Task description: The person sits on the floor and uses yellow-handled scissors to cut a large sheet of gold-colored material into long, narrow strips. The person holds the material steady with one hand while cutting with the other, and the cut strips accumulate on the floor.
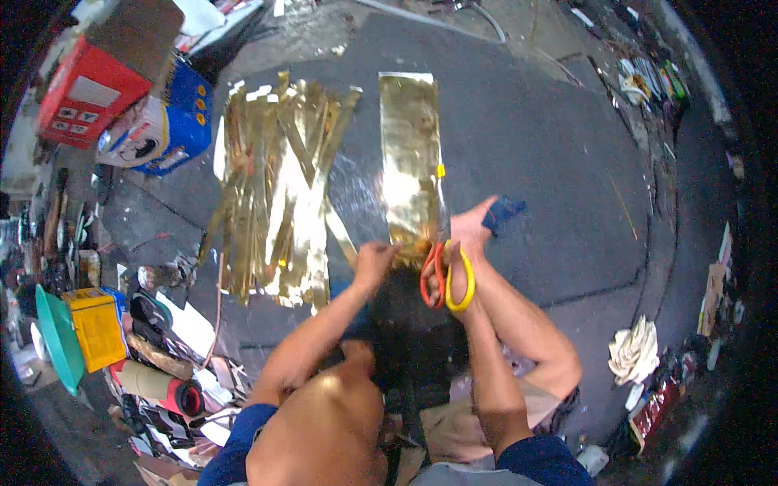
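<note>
A long, shiny gold foil sheet (409, 138) lies flat on the dark floor mat in front of me. My left hand (374, 264) is closed at its near left corner, fingertips pinching the edge. Scissors with one red and one yellow handle loop (462, 301) are in my right hand (459, 275), with fingers through the loops. Their blades point away from me along the sheet's near right side; the tips are hard to make out. Left of the sheet, many narrow gold strips (279, 190) lie in a loose, overlapping pile.
My bare foot (470, 220) rests right of the sheet, beside a dark blue cloth (504, 213). Red (89, 93) and blue (188, 109) boxes stand far left. A yellow box (96, 328) and clutter line the left; a crumpled whitish cloth (634, 351) lies right.
</note>
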Available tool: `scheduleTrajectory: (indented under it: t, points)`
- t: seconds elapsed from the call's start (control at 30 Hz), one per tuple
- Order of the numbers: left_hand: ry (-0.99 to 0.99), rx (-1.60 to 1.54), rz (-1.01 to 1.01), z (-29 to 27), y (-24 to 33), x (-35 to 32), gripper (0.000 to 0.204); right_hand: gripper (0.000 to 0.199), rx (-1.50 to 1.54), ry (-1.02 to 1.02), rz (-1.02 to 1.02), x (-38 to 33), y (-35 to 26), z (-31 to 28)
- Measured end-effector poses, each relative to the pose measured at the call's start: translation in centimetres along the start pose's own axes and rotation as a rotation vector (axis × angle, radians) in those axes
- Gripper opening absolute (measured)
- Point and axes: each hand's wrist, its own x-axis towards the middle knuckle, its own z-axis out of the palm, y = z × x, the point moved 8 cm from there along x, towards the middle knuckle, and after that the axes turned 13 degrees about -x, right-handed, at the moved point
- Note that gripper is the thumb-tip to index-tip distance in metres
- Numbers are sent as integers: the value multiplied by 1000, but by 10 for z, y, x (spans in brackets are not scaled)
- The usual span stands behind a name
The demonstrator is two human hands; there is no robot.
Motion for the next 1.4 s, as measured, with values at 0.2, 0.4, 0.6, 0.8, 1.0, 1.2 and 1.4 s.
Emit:
scheduleTrajectory:
  t: [0.2, 0.4, 0.6, 0.8, 1.0, 1.2, 1.4]
  points:
    - [64, 74, 122, 12, -10, 28, 30, 35, -161, -33, 246, -105, 85, 7]
    - [-15, -12, 31, 16, 8, 14, 22, 53, -229, -96, 374, -132, 135, 23]
    - [-112, -253, -158, 19, 14, 3, 24, 73, -337, -113, 361, -103, 134, 28]
    - [-73, -99, -171, 18, 27, 0, 22, 78, -352, -28, 368, -92, 126, 19]
    - [-140, -200, -223, 23, 23, -1, 22, 80, -328, -28, 331, -85, 119, 16]
    - [-136, -253, -272, 24, 25, -13, 24, 71, -353, 31, 323, -70, 118, 7]
    - [-142, -272, -328, 23, 14, -17, 26, 75, -434, -6, 352, -75, 113, 4]
